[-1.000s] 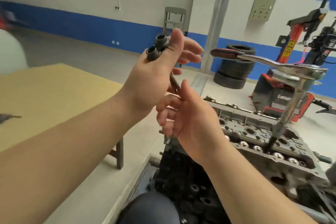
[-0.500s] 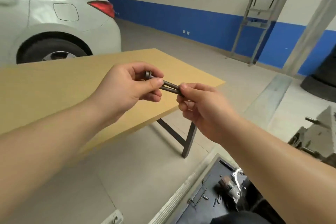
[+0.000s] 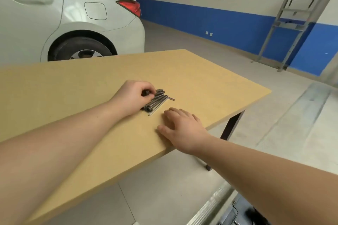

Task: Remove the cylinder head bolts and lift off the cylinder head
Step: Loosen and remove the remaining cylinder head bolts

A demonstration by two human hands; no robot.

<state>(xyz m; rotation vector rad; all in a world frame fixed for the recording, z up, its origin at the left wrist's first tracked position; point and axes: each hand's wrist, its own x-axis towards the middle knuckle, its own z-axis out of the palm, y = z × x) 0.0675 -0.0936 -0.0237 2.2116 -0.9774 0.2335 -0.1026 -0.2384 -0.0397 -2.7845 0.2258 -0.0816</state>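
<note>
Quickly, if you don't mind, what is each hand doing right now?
Left hand: fingers curled round the head of a bolt on the table.
Right hand: open, fingers straight, holding nothing.

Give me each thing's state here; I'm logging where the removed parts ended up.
Bolts: lying side by side in a row on the table.
Hex key: flat on the table beside the bolts.
Left hand: fingers curled on the bolt heads.
Right hand: open, flat on the table.
Table: holding the bolts.
Car: parked behind the table.
</note>
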